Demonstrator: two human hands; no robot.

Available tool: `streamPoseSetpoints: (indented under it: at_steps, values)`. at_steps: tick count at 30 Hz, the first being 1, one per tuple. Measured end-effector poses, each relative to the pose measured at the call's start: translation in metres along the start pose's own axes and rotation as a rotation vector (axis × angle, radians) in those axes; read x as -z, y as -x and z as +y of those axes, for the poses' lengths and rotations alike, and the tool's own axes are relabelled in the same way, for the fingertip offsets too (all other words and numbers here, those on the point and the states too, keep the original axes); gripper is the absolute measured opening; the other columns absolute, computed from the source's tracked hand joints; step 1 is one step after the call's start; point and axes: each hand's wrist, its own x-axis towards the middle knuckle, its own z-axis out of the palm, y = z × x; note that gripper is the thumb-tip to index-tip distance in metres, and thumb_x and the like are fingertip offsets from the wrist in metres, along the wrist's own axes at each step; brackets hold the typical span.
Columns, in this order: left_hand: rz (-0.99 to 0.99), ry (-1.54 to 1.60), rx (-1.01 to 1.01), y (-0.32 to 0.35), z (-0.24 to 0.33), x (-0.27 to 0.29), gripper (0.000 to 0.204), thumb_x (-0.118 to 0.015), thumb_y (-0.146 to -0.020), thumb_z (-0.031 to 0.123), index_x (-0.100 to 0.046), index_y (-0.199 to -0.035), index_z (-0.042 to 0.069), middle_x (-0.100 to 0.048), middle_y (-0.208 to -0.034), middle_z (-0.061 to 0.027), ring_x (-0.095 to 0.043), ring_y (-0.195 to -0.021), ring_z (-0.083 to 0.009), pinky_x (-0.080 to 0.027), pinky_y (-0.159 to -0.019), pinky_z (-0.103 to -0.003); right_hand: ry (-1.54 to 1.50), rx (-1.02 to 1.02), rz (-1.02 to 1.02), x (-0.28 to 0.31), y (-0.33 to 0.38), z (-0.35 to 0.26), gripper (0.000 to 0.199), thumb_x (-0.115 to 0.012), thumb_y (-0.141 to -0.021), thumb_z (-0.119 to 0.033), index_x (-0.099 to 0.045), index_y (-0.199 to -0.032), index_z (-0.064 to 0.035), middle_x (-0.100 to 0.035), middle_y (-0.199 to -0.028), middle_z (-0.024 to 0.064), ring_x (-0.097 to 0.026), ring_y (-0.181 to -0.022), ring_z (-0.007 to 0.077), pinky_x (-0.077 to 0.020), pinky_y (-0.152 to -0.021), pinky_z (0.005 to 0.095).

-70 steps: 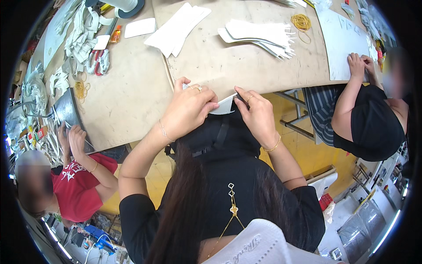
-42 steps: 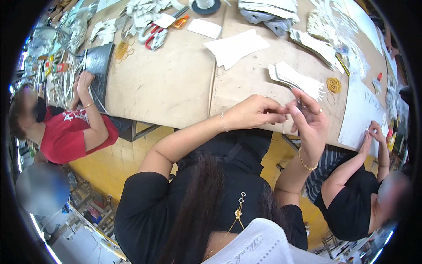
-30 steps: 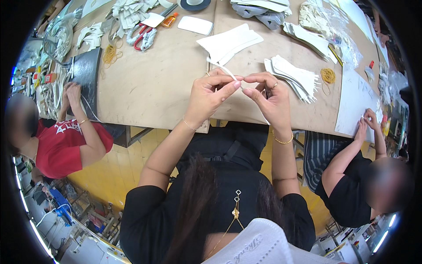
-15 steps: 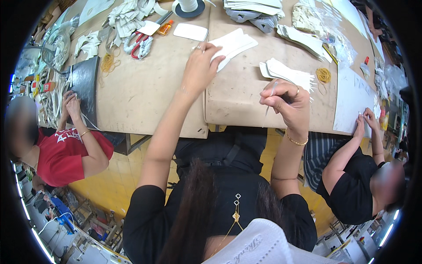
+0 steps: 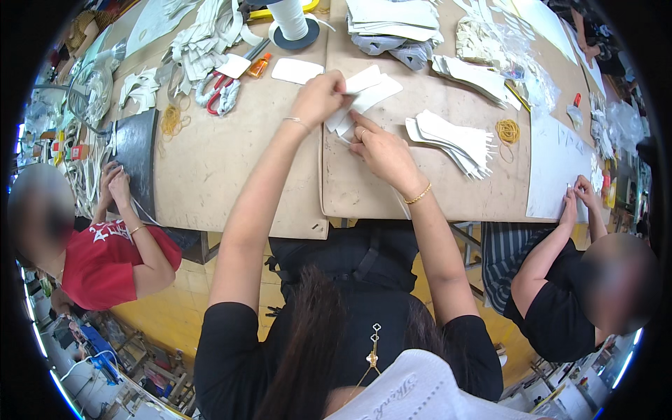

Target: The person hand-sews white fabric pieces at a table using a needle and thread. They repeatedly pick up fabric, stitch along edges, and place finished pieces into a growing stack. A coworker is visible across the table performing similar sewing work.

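My left hand (image 5: 318, 98) reaches forward over the brown table (image 5: 238, 168) and pinches the edge of a white flat cut piece (image 5: 364, 82) on top of a small pile of such pieces (image 5: 381, 92). My right hand (image 5: 381, 150) lies just behind it, fingers pressed down on the near end of that same pile. A second fan of white cut pieces (image 5: 455, 140) lies to the right of my right hand.
Red-handled scissors (image 5: 220, 87), a white thread spool (image 5: 290, 17) and heaps of white pieces lie at the far side. Yellow rubber bands (image 5: 509, 130) sit at right. One person in red (image 5: 105, 262) works at the left, another in black (image 5: 560, 308) at the right.
My left hand stayed stretched out to the white pile and now pinches its top piece. My right hand came forward from near my body and pressed down on the pile.
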Motion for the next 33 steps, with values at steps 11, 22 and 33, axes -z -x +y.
streamPoseSetpoints:
  at_steps: [11,22,33]
  values:
    - [0.027,0.511,0.013,0.077,0.039,0.087,0.025,-0.065,-0.1,0.025,-0.072,-0.106,0.001,-0.069,-0.09,0.0024,-0.06,-0.081,-0.0041,-0.049,-0.072,-0.022,-0.637,-0.147,0.087,0.02,0.007,0.01,0.013,-0.067,-0.094,-0.015,-0.067,-0.094,-0.002,-0.065,-0.13,0.0053,-0.063,-0.063,0.0138,-0.05,-0.05,0.0282]
    - [0.011,-0.302,-0.335,0.174,0.047,-0.045,0.034,-0.075,-0.085,0.019,-0.069,-0.117,0.008,-0.064,-0.121,-0.0102,-0.056,-0.119,-0.0269,-0.04,-0.099,-0.044,-1.374,0.419,0.299,0.126,0.161,0.035,0.006,-0.062,-0.094,-0.001,-0.064,-0.088,-0.0011,-0.06,-0.077,0.007,-0.038,-0.039,0.0032,-0.0294,-0.039,0.0194]
    - [0.125,-0.348,-0.446,0.19,0.022,-0.058,0.031,-0.071,-0.088,0.018,-0.068,-0.117,0.006,-0.061,-0.128,-0.0075,-0.056,-0.121,-0.0255,-0.042,-0.102,-0.044,-0.866,-0.446,-0.14,0.003,0.054,-0.004,0.021,-0.071,-0.094,-0.021,-0.072,-0.094,-0.0006,-0.064,-0.068,0.0006,-0.049,-0.048,0.0045,-0.0418,-0.044,0.0223]
